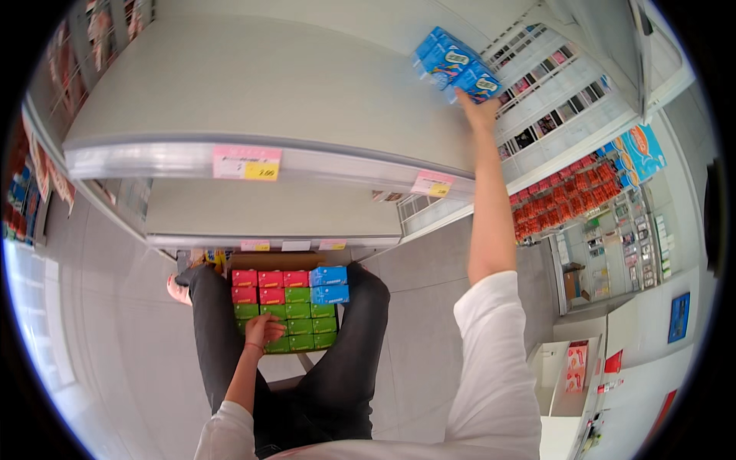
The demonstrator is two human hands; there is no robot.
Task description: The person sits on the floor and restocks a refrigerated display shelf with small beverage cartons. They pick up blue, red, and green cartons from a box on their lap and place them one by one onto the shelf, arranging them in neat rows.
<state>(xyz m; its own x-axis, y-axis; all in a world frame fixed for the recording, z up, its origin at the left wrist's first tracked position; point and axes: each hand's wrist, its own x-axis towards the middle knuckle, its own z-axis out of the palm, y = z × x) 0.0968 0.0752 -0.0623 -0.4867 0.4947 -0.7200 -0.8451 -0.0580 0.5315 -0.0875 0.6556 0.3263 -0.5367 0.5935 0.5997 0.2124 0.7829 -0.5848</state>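
Note:
My right hand (482, 112) reaches to the far right corner of the upper shelf (259, 86). Its thumb and fingers are around the near end of a blue printed carton (482, 83); more blue cartons (443, 52) stand directly behind it. Between my knees is an open cardboard box (276, 260) packed with small cartons. Red cartons (270, 279) fill its far left part and green cartons (300, 326) the nearer rows. Two blue cartons (329, 285) lie on top at its right. My left hand (264, 332) rests over the green cartons, fingers loosely spread, gripping none.
Price tags (247, 163) line the upper shelf's front edge. A lower shelf (276, 207) sits beneath it. Wire mesh side panels (546, 98) bound the unit on the right. Red packets (566, 198) hang beyond, and a white counter (575, 368) stands farther right.

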